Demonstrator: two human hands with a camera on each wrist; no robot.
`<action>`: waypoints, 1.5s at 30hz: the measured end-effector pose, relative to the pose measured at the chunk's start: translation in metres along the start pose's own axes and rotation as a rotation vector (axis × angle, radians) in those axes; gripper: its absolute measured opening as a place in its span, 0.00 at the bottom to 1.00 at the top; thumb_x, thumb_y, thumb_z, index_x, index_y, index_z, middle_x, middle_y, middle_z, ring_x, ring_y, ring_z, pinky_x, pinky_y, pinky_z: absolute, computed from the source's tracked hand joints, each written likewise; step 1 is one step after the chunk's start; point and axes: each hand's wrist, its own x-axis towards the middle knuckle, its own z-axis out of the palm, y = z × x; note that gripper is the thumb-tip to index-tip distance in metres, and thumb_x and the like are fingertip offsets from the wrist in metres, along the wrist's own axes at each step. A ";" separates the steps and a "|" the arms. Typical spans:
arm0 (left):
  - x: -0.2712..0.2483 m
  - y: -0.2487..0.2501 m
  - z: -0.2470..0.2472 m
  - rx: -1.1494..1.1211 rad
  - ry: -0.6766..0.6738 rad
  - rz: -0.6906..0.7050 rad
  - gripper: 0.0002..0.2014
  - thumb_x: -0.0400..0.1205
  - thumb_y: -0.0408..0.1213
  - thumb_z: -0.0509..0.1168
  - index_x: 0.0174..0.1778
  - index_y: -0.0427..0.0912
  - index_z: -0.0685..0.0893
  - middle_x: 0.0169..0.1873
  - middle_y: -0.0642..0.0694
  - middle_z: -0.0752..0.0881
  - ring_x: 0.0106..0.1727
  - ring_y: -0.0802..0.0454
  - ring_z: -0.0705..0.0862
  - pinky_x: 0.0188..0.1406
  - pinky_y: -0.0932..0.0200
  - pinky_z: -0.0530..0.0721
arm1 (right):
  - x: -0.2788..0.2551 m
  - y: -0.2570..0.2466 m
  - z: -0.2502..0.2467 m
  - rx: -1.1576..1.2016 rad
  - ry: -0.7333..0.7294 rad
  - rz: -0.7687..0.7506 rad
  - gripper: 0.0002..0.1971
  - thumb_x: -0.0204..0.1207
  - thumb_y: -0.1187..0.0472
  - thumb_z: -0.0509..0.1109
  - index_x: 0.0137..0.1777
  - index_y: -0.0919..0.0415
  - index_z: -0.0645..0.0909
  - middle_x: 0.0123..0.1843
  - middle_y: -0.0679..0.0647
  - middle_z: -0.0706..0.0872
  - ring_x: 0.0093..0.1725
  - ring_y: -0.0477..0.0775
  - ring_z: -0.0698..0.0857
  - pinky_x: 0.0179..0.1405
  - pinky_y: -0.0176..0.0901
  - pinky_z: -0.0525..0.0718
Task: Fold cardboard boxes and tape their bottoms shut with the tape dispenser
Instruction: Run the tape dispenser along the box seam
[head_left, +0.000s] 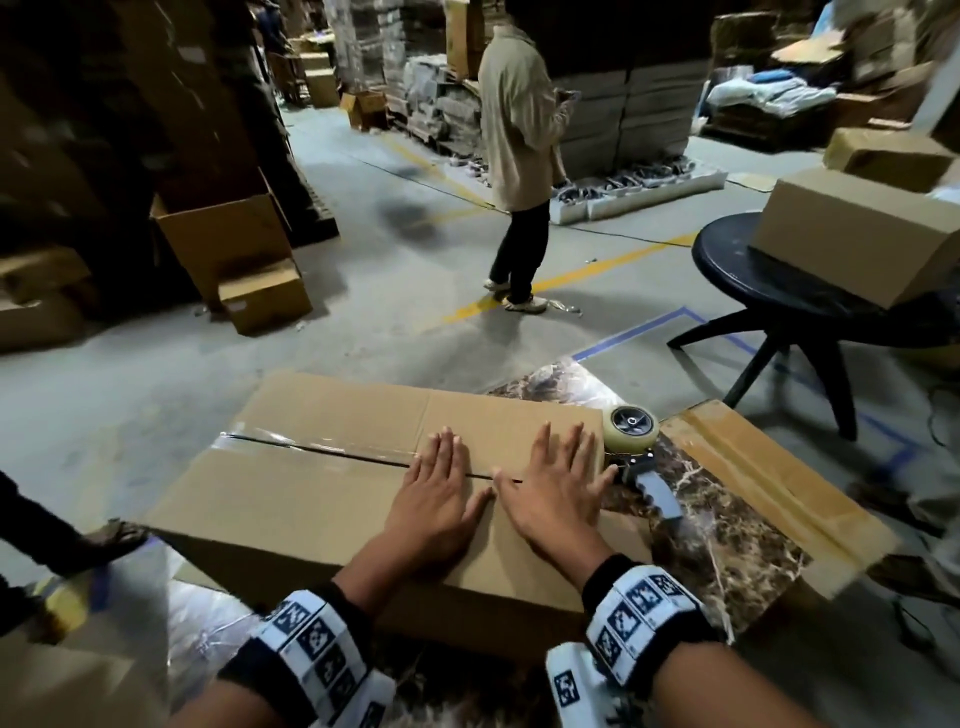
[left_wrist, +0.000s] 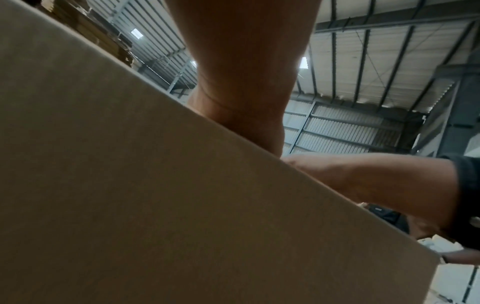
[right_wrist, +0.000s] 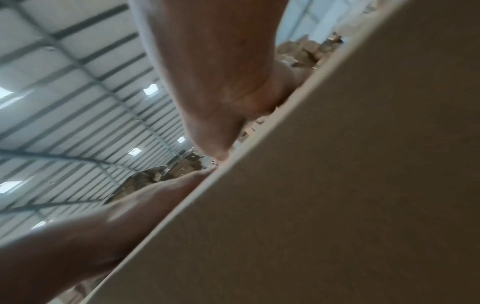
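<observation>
A big cardboard box (head_left: 322, 499) lies on a marble table (head_left: 727, 540) with its bottom flaps facing up. Both hands press flat on the flaps, side by side, near the box's 3 o'clock end. The left hand (head_left: 439, 499) has straight fingers spread out, and it holds nothing. The right hand (head_left: 553, 491) is flat too, with its fingers straight and nothing in it. The thumbs almost touch over the seam (head_left: 363, 457) where the two flaps meet. Clear tape (head_left: 270, 440) covers the seam from the 9 o'clock end up to the left hand. The tape dispenser (head_left: 636, 447) lies on the table just beside the box, at about 2 o'clock from the right hand, and no hand touches it. Its roll faces up and its grey handle points toward 5 o'clock. Another flat brown box (head_left: 769, 483) sits on the table past the dispenser, at 3 o'clock. A dark round table (head_left: 727, 260) stands farther away at 1 o'clock with a closed box (head_left: 857, 234) on top. A person in a tan shirt (head_left: 519, 124) stands on the floor at 12 o'clock. The wrist views show only the box's side, the wrists and the roof.
</observation>
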 end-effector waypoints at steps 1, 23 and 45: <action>-0.002 -0.005 0.001 0.008 0.001 0.011 0.60 0.64 0.75 0.12 0.86 0.38 0.38 0.85 0.41 0.34 0.83 0.50 0.29 0.81 0.54 0.33 | 0.000 -0.002 0.003 -0.038 -0.001 0.019 0.46 0.78 0.27 0.45 0.85 0.52 0.33 0.86 0.64 0.31 0.85 0.69 0.31 0.75 0.81 0.33; -0.039 -0.246 -0.058 -0.248 0.212 -0.802 0.38 0.77 0.75 0.52 0.52 0.40 0.83 0.52 0.37 0.88 0.50 0.37 0.85 0.47 0.49 0.82 | 0.002 0.004 0.004 -0.089 0.025 -0.034 0.39 0.76 0.24 0.43 0.85 0.40 0.51 0.89 0.60 0.43 0.87 0.67 0.44 0.78 0.75 0.55; -0.200 -0.199 -0.030 -0.854 0.384 -0.966 0.24 0.89 0.53 0.52 0.41 0.38 0.83 0.32 0.49 0.79 0.36 0.53 0.77 0.33 0.57 0.70 | -0.092 -0.199 0.058 -0.251 -0.305 -0.971 0.50 0.75 0.24 0.31 0.87 0.60 0.38 0.87 0.56 0.33 0.86 0.53 0.34 0.82 0.71 0.36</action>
